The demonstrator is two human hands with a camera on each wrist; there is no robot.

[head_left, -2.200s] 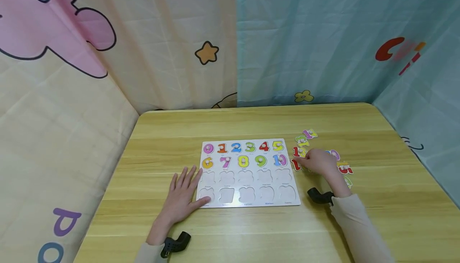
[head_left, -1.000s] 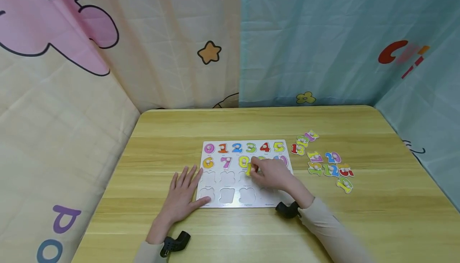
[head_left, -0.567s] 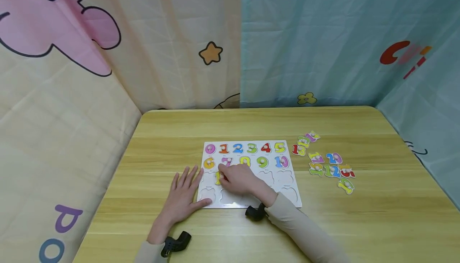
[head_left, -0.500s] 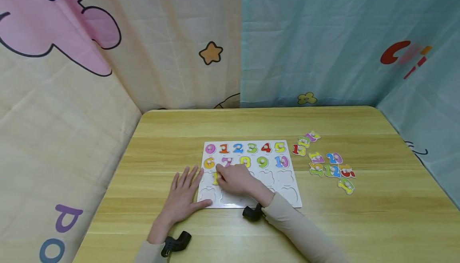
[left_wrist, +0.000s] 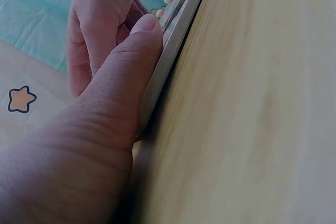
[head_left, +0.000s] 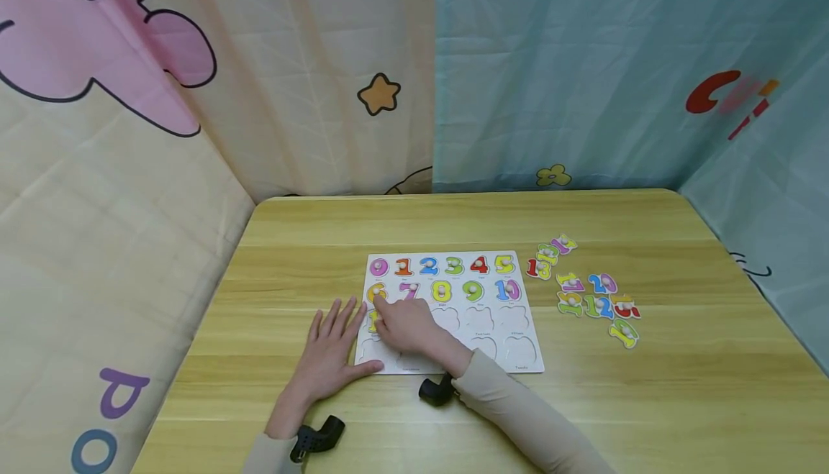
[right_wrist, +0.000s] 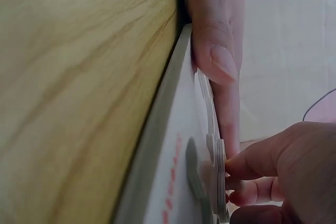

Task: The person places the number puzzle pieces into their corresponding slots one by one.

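A white number puzzle board lies on the table, its upper two rows filled with knobbed number pieces and its lower rows showing recesses. My left hand rests flat with spread fingers at the board's left edge; the left wrist view shows its thumb on the rim. My right hand pinches a number piece with a yellow 1 showing, at the first recess of the third row. In the right wrist view that piece stands slightly off the board face. The rest of its number is hidden by the fingers.
Right of the board lie several loose number pieces, among them a 13, a 20 and a 12. The wooden table meets curtains at its back.
My right hand has gone from the loose pieces on the right, across the board to its left side, carrying the pinched number piece. My left hand has stayed at the board's edge.
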